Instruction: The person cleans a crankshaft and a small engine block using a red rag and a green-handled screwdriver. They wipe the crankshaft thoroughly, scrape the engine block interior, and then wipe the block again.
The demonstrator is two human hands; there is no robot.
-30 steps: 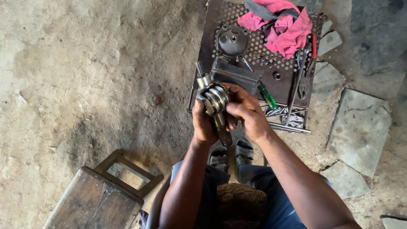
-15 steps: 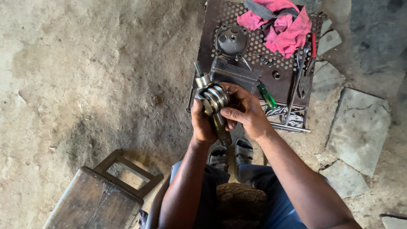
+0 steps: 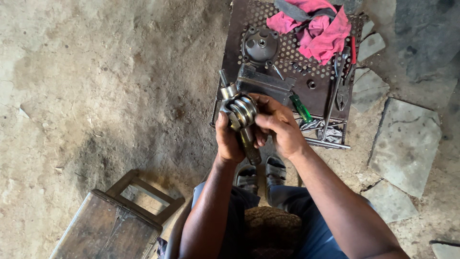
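Crankshaft (image 3: 242, 120) gripped above perforated metal surface (image 3: 316, 91), kept tilted for inspection. Left hand (image 3: 228, 141) wrapped around the splined shaft; right hand (image 3: 278, 125) fingers closed on the round webs. Behind: pink rag (image 3: 318, 29), green screwdriver (image 3: 302, 109).

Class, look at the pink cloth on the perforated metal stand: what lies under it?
The pink cloth rests on the perforated stand, overlapping a grey rag. Anything beneath its folds is covered and cannot be seen.

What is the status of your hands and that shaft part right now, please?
Left hand and right hand both closed on the metal shaft assembly. Held above the perforated tray. Nothing blocking.
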